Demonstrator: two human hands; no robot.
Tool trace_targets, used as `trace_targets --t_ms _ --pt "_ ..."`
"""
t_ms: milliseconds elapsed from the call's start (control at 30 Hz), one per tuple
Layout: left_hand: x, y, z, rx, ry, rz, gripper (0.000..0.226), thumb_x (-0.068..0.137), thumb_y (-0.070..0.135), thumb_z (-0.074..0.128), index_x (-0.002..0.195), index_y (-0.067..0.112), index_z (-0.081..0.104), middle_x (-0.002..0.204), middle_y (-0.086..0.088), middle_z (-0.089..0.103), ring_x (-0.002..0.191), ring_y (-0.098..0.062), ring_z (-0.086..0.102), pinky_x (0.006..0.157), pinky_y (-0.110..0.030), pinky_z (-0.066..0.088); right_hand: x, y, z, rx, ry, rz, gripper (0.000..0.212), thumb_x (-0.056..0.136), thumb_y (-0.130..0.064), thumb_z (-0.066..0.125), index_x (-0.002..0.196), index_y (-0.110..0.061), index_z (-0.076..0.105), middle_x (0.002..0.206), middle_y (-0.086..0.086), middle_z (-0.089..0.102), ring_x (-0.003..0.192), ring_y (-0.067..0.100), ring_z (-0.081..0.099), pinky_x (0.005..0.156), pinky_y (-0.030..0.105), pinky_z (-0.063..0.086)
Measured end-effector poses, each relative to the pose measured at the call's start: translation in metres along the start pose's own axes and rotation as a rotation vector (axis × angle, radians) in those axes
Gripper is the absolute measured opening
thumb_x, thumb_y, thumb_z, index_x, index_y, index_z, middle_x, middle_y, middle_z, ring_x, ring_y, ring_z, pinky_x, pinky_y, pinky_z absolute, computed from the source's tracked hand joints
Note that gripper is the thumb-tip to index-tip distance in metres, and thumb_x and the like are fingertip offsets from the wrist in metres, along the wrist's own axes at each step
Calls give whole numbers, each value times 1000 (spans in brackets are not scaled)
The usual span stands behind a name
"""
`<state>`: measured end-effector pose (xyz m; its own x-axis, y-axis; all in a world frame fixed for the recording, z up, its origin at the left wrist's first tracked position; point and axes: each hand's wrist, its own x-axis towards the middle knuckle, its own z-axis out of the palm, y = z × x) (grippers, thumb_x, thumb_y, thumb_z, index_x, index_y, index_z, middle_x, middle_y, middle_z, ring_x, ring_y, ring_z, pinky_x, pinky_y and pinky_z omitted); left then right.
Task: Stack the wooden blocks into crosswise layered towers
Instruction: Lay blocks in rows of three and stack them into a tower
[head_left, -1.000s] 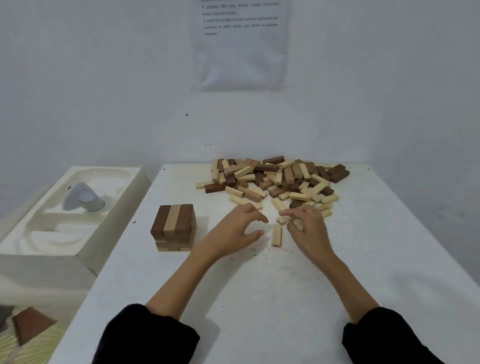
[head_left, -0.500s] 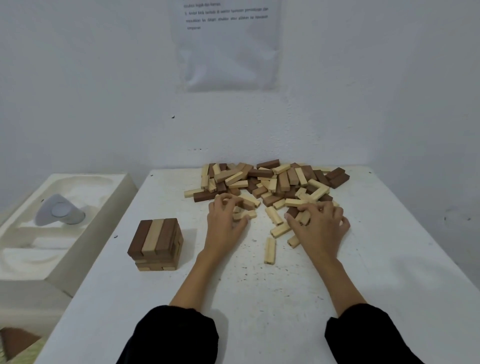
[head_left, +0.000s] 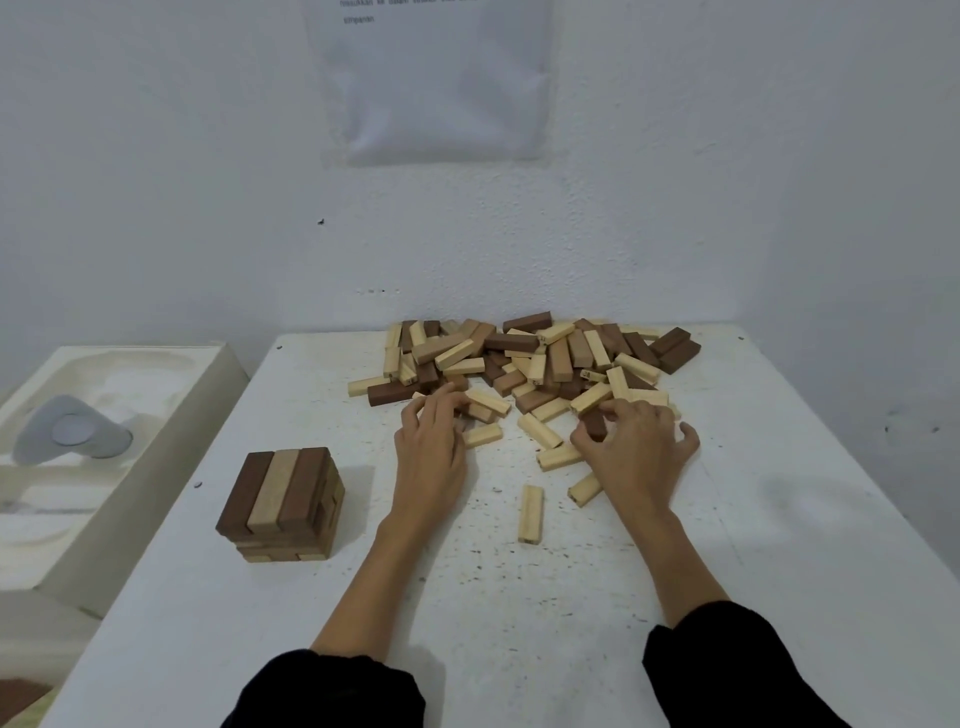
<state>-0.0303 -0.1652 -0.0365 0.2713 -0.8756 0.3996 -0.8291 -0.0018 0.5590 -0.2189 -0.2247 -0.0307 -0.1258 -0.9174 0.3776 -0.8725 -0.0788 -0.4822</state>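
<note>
right hand (head_left: 636, 449) pinches a dark block (head_left: 594, 426) at the pile (head_left: 524, 358) edge; left hand (head_left: 431, 441) curls into it, grip unclear; tower (head_left: 280, 499) stands left

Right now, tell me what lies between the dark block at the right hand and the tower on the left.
The left hand and its forearm lie across the straight line from the dark block, which the right hand pinches, to the tower. A light block lies there too.

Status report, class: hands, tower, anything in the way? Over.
Left hand at pile edge, grip unclear. Right hand pinches dark block. Tower stands left, apart. Light block loose between forearms.
</note>
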Motion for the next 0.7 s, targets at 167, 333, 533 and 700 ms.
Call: trace_targets --t_ms 167,333,533,700 --pt "0 3 -1 50 15 -12 44 90 -2 40 127 20 50 142 4 40 125 -22 26 87 -28 23 5 5 -9 383 112 -105 22 74 -17 73 95 -19 66 86 -7 67 86 17 61 93 45 40" --pt "-1 4 -1 78 1 -20 46 91 0 41 130 21 49 143 1 38 128 -24 24 92 -29 22 7 -3 -19 872 260 20 21 85 -8 64 106 -13 61 103 4 60 88 8 57 76 19 50" --pt "-1 6 -2 97 -11 -30 43 91 4 42 130 22 49 143 1 37 128 -23 23 95 -33 24 11 -8 -6 693 85 16 43 79 -11 72 118 -13 53 99 3 57 78 13 59 56 13 46" --pt "-1 6 -3 99 -17 -42 39 93 9 43 128 23 50 142 1 36 128 -21 20 94 -31 22 16 -13 10 299 -6 -120 41 79 -21 70 118 -17 56 105 7 54 88 23 57 59 25 38"
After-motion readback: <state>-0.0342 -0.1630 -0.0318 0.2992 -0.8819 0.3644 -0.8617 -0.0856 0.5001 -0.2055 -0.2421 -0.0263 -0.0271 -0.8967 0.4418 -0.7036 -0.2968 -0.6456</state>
